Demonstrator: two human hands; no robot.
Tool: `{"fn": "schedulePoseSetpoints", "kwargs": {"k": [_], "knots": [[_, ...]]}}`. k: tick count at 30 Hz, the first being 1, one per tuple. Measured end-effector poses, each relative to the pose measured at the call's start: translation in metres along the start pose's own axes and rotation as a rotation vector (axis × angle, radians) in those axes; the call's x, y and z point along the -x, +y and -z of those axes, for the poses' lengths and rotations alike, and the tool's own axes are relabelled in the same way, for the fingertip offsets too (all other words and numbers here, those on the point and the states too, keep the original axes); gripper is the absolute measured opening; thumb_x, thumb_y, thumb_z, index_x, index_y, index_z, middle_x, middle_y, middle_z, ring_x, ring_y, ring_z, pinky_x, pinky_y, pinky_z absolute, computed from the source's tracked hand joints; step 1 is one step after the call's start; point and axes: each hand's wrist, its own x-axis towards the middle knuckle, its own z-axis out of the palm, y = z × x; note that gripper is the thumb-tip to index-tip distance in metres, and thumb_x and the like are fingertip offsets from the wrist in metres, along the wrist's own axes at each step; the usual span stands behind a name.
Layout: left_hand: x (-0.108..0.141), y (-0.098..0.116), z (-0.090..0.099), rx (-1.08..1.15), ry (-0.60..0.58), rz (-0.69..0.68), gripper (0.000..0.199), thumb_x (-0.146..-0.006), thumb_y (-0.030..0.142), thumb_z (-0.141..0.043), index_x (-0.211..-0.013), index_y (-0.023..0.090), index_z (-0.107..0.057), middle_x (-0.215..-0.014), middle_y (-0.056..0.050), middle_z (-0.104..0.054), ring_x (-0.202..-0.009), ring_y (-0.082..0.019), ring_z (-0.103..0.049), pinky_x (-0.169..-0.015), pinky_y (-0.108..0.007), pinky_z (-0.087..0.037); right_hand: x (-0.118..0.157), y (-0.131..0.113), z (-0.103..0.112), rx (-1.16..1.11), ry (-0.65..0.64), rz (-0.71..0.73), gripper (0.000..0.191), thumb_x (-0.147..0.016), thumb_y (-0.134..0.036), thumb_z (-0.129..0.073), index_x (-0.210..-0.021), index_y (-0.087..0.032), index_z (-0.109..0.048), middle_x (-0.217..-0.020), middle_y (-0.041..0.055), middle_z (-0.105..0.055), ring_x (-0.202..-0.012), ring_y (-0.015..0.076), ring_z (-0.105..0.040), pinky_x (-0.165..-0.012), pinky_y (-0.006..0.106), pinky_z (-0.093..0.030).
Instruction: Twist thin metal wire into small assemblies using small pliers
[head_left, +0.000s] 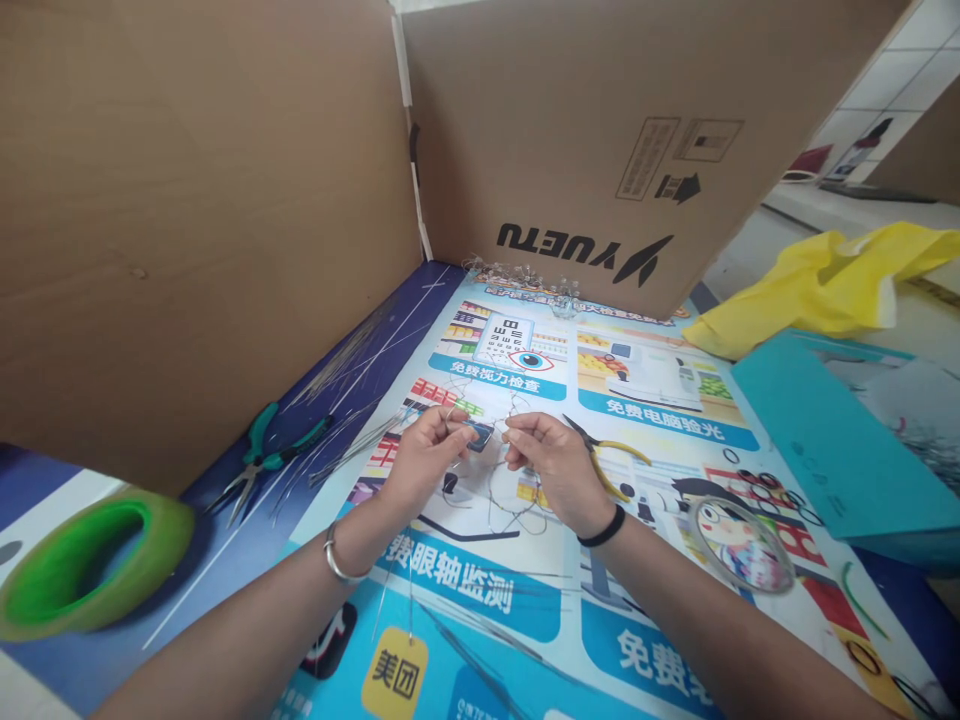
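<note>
Near the middle of the printed sheet, my left hand (439, 450) is closed in a pinch on thin wire. A short gap to its right, my right hand (551, 455) also pinches the thin wire (491, 490), which loops and bends between and below both hands. The exact ends of the wire are too fine to make out. Yellow-handled pliers (600, 455) lie just right of my right hand. Teal-handled pliers (259, 460) lie open to the left, beside several straight wires (352, 445).
Cardboard panels (202, 200) stand at the left and back. Green tape (97, 560) is at the lower left. Tangled wire pieces (525, 280) lie at the back. To the right are a clear round dish (741, 543), dark rings (769, 490), a teal box (802, 430) and yellow cloth (817, 290).
</note>
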Motion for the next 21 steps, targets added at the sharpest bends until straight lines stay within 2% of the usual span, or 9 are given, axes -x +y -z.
{"fn": "schedulePoseSetpoints", "kwargs": {"k": [10,14,17,21], "knots": [[0.0026,0.0034,0.0004,0.019,-0.013,-0.003,0.021,-0.077,0.029,-0.062,-0.092,0.017,-0.055,-0.075,-0.001,-0.065,-0.058,-0.008,-0.054,-0.055,-0.020,-0.042,0.0000,0.0011,0.0002,0.020,-0.001,0.007,0.022,-0.071,-0.035,-0.067,-0.085,-0.018,-0.061,-0.057,-0.0026,-0.061,-0.052,0.0102,-0.056,-0.053,0.024,-0.046],[0.0019,0.0037,0.0017,0.022,-0.030,-0.054,0.015,-0.082,0.032,-0.057,-0.085,0.017,-0.056,-0.076,-0.002,-0.064,-0.058,-0.009,-0.054,-0.056,-0.021,-0.043,0.0000,0.0023,0.0014,0.025,-0.007,0.007,0.023,-0.071,-0.035,-0.067,-0.085,-0.018,-0.061,-0.058,-0.0021,-0.061,-0.053,0.0109,-0.056,-0.054,0.025,-0.047],[0.0008,0.0030,0.0027,-0.004,-0.008,-0.092,0.023,-0.086,0.037,-0.051,-0.079,0.017,-0.057,-0.074,-0.002,-0.064,-0.057,-0.009,-0.055,-0.055,-0.021,-0.041,0.0001,0.0036,0.0025,0.030,-0.014,0.005,0.023,-0.071,-0.035,-0.067,-0.085,-0.018,-0.062,-0.060,-0.0017,-0.061,-0.054,0.0113,-0.056,-0.054,0.026,-0.047],[-0.0007,0.0011,0.0033,0.011,0.058,-0.078,0.029,-0.086,0.045,-0.049,-0.084,0.017,-0.057,-0.073,-0.003,-0.066,-0.054,-0.010,-0.056,-0.052,-0.022,-0.041,0.0005,0.0041,0.0034,0.043,-0.030,-0.006,0.022,-0.072,-0.035,-0.067,-0.086,-0.019,-0.062,-0.060,-0.0016,-0.061,-0.053,0.0112,-0.056,-0.054,0.025,-0.046]]}}
